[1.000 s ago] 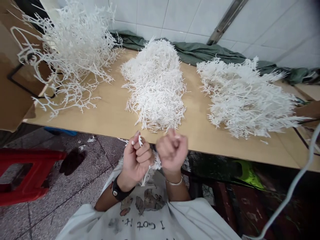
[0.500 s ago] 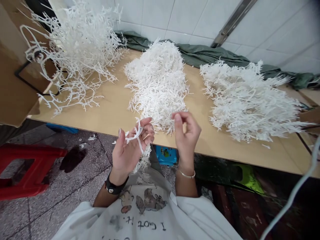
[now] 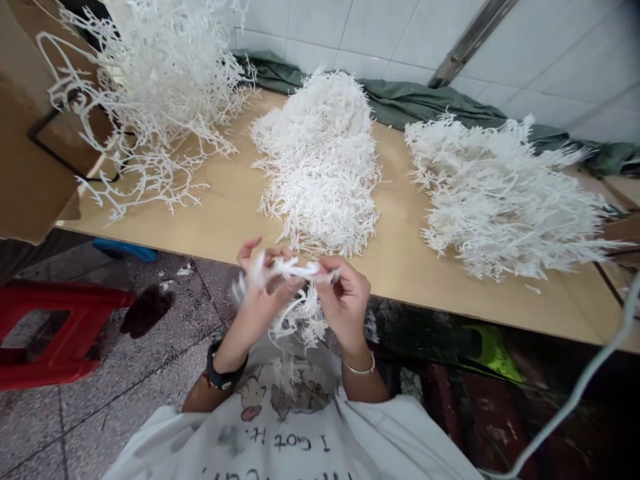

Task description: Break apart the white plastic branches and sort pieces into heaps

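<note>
Both hands are up in front of the chest, just off the near edge of the table (image 3: 215, 230), working one white branching strand (image 3: 299, 269) between them. Left hand (image 3: 260, 300): grasping, fingers and thumb bent around the left part of the strand; motion blur there, exact finger contact can't be told. Right hand (image 3: 345, 300): pinching the strand's right end between thumb and fingers, other fingers curled in. Strand runs roughly level from hand to hand, off the tabletop. Blur hides whether it's one piece or several.

Below and between the hands, more white branched bits (image 3: 300, 320) sit over the lap, against the front of the white printed shirt (image 3: 400, 440). Black wristband (image 3: 220, 377) on left wrist, thin bracelet (image 3: 361, 369) on right.

On the table, three white heaps: loose, long-stemmed tangle (image 3: 165, 73) at left; dense pile of short pieces (image 3: 320, 160) in the middle, straight ahead of the hands and nearest them; bushy pile of longer sprigs (image 3: 505, 200) at right, apart from the middle one. Cardboard box (image 3: 25, 147) at far left, by the tangle. Green cloth (image 3: 390, 100) runs along the back edge against the tiled wall (image 3: 320, 30). Red plastic stool (image 3: 60, 298) on the floor at left, small white scraps (image 3: 185, 271) near it. White cable (image 3: 583, 380) hangs at right.
</note>
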Motion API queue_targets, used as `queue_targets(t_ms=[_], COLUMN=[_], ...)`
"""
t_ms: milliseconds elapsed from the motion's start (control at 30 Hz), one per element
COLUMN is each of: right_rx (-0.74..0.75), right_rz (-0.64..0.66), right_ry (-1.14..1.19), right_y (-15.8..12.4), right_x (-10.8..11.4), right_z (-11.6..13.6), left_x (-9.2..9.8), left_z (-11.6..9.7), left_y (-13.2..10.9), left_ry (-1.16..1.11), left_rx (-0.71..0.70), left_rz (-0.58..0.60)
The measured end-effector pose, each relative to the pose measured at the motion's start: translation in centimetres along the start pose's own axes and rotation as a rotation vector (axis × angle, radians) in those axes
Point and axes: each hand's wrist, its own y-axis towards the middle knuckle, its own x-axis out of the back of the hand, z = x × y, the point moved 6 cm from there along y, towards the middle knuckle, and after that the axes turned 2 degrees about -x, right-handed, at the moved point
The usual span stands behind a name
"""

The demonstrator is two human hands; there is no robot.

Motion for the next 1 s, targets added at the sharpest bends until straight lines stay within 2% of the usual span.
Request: queue_targets(t_ms=[67, 133, 200, 233, 367, 533, 633, 767, 867, 1000], right_rx=[-0.015, -0.049, -0.083, -0.094, -0.075, 0.046, 0.04, -0.049, 0.025, 0.14], right_rz=[-0.12, -0.195, -0.152, -0.089, 0.185, 0.315, 0.38, 0.506, 0.503, 0.324], right_ry=[-0.003, 0.013, 0.074, 0.12, 0.242, 0.168, 0.192, 0.109, -0.062, -0.076], right_y=[0.0, -0.1, 0.1, 0.3, 0.7, 0.3, -0.1, -0.3, -0.1, 0.1], right_x=[0.2, 0.3, 0.1, -0.1, -0.4, -0.4, -1.3, -2.8, -2.8, -1.2], right_z=[0.0, -0.2, -0.4, -0.5, -0.6, 0.2, 0.2, -0.6, -0.6, -0.1], left_x=[-0.7, -1.9, -2.4, -2.3, -1.1, 0.3, 0.6, 0.8, 1.8, 3.8], left_z=[0.8, 1.0, 0.7, 0.1, -2.0, -3.0, -3.2, -3.4, -4.1, -4.4], left_y=[-1.0, -1.9, -2.5, -2.5, -1.8, -1.4, -1.4, -1.2, -1.3, -1.9], left_ry=[0.126, 0.29, 0.431, 0.468, 0.544, 0.701, 0.742, 0.762, 0.817, 0.856], left_rx=[0.041, 0.105, 0.13, 0.101, -0.103, -0.335, -0.441, -0.482, -0.477, -0.43], left_rz=[0.11, 0.288, 0.377, 0.364, 0.187, 0.035, 0.022, 0.039, -0.103, -0.28])
